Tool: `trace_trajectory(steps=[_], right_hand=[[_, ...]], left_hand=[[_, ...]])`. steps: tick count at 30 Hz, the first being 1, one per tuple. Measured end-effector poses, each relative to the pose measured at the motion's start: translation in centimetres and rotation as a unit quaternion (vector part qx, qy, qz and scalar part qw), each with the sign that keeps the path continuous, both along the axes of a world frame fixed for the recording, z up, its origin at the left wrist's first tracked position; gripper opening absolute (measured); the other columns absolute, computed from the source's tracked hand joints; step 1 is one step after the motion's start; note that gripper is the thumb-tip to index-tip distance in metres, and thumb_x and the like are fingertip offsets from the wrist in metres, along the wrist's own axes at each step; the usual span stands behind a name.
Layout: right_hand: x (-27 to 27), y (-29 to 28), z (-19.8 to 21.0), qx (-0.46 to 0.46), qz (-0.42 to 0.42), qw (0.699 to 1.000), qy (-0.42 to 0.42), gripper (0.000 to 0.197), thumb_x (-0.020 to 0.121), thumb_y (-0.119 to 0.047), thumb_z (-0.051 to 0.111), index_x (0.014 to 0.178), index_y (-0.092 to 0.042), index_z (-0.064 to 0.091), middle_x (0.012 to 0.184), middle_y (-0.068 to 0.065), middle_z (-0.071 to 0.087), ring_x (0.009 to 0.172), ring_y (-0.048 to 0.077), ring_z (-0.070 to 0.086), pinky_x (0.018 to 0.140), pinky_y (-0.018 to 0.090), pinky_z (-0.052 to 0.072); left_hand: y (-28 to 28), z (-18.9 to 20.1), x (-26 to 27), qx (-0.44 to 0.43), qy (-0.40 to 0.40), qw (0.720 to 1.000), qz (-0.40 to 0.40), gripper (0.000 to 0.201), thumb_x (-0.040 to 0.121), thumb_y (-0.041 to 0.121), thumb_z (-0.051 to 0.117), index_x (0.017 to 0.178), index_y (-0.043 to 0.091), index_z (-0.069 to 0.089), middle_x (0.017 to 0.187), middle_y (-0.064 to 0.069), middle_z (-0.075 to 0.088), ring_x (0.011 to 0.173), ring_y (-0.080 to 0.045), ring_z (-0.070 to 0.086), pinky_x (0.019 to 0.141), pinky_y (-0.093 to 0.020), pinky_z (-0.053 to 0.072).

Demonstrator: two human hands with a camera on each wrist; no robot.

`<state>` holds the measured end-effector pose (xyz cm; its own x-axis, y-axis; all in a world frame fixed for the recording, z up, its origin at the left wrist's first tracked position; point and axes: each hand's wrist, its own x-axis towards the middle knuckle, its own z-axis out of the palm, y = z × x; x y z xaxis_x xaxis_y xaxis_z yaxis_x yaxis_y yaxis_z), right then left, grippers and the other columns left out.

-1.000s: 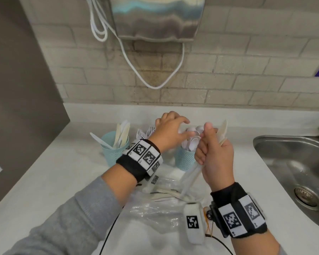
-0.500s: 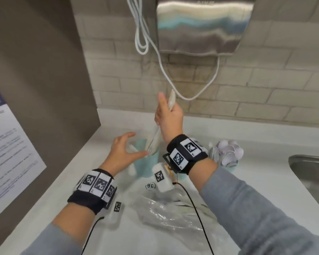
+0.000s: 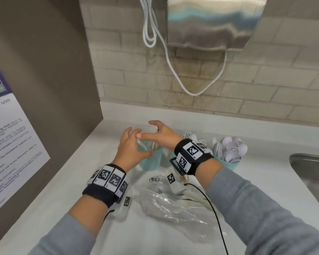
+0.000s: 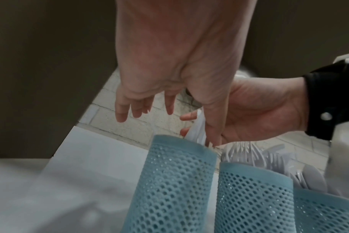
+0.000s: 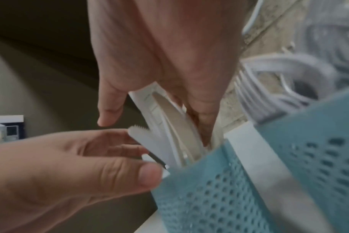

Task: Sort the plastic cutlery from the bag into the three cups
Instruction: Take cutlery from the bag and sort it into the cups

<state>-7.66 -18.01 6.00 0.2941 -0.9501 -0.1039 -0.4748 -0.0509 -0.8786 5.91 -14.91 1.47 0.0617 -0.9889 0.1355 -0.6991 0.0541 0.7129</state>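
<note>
Three blue mesh cups stand in a row by the back wall. The left cup holds white plastic knives. The middle cup holds forks; the right cup holds spoons. My right hand hovers over the left cup, fingers loose, thumb lying along the knives. My left hand is spread beside that cup, fingertips touching the knife tips. The clear bag lies in front with some cutlery inside.
A brown panel walls off the left side, close to the left cup. A steel sink lies at the right. A metal dispenser and white cable hang on the brick wall above. A black wire trails from my right wrist.
My right hand carried knives from near the spoon cup leftward, raised them over the left cup, then lowered them in and loosened. My left hand moved to the left cup's side.
</note>
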Motion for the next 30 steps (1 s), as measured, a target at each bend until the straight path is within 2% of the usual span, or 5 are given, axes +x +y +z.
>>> trace_trajectory(steps=[6,10,17,26,30], right_hand=[[-2.0,1.9,2.1,-0.035,0.028,0.997,0.061,0.105,0.072,-0.039,0.08,0.151,-0.015,0.015,0.154,0.013,0.029,0.139,0.021,0.033,0.109,0.029,0.033],[-4.6,4.5,3.9,-0.125,-0.019,0.985,0.114,0.098,0.073,-0.041,0.078,0.15,-0.016,0.023,0.151,0.008,0.031,0.138,0.019,0.034,0.107,0.027,0.03],[-9.2,12.6,0.9,-0.1,0.031,0.979,0.174,0.006,0.087,-0.021,0.065,0.085,-0.019,0.07,0.07,-0.012,0.062,0.062,-0.004,0.055,0.062,0.01,0.039],[-11.6,14.7,-7.9,0.0,0.014,0.902,0.432,0.01,0.079,-0.019,0.054,0.086,-0.023,0.048,0.097,0.007,0.055,0.09,0.028,0.058,0.076,0.031,0.046],[-11.5,14.8,-7.6,-0.014,-0.025,0.885,0.464,0.04,0.084,-0.014,0.057,0.123,-0.011,0.046,0.119,0.009,0.048,0.107,0.029,0.055,0.084,0.034,0.045]], left_hand=[[1.7,2.0,0.1,-0.072,-0.006,0.997,-0.011,0.084,0.069,0.03,0.08,0.14,0.019,0.035,0.152,-0.01,0.02,0.142,-0.025,0.019,0.115,-0.042,0.024],[4.6,3.0,-0.6,-0.234,0.018,0.971,-0.041,0.039,0.08,0.021,0.071,0.116,0.017,0.058,0.117,-0.002,0.049,0.112,-0.02,0.048,0.098,-0.032,0.04],[9.0,-0.4,-4.0,-0.216,-0.138,0.942,-0.216,0.02,0.078,0.044,0.059,0.075,0.027,0.07,0.084,0.008,0.052,0.088,-0.01,0.043,0.077,-0.029,0.035],[10.3,-2.5,-5.1,-0.018,-0.358,0.914,-0.189,0.039,0.084,0.048,0.056,0.118,0.03,0.061,0.116,0.0,0.044,0.114,-0.022,0.036,0.094,-0.034,0.029],[10.1,-2.4,-4.9,-0.023,-0.29,0.936,-0.196,0.031,0.082,0.045,0.062,0.108,0.028,0.062,0.108,0.004,0.043,0.111,-0.019,0.041,0.09,-0.029,0.03]])
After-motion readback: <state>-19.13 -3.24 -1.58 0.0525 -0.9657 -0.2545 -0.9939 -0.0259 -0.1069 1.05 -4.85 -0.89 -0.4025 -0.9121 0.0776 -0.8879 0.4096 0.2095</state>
